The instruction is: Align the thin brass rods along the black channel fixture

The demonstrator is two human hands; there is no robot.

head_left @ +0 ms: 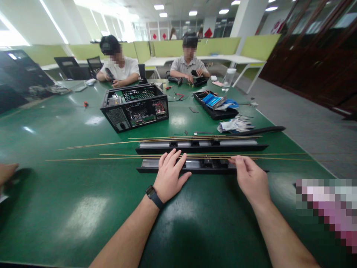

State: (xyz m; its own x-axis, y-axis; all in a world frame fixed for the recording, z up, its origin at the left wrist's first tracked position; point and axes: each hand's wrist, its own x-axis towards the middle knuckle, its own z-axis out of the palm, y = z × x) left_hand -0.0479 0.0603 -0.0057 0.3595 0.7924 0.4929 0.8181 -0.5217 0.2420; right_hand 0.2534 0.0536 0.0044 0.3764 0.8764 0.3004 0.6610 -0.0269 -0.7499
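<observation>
My left hand [171,173], with a dark watch on its wrist, lies spread over the nearer black channel-shaped strip [150,169] and the thin brass-coloured rods [117,156] running along it. The fingers are stretched out and rest across the rods. Toward the strip's right end, my right hand [248,175] pinches a thin rod between thumb and fingertips. These rods reach well past the strip on both sides. Just behind lies a second black strip [200,149] with a silvery inside, and more thin rods [134,140] lie along its far edge.
An open black computer case [134,109] stands back left. White work gloves [237,124] and a black tray [214,113] holding blue items lie back right. Two people sit across the green table [69,178]. Another person's hand [7,172] shows at the left edge.
</observation>
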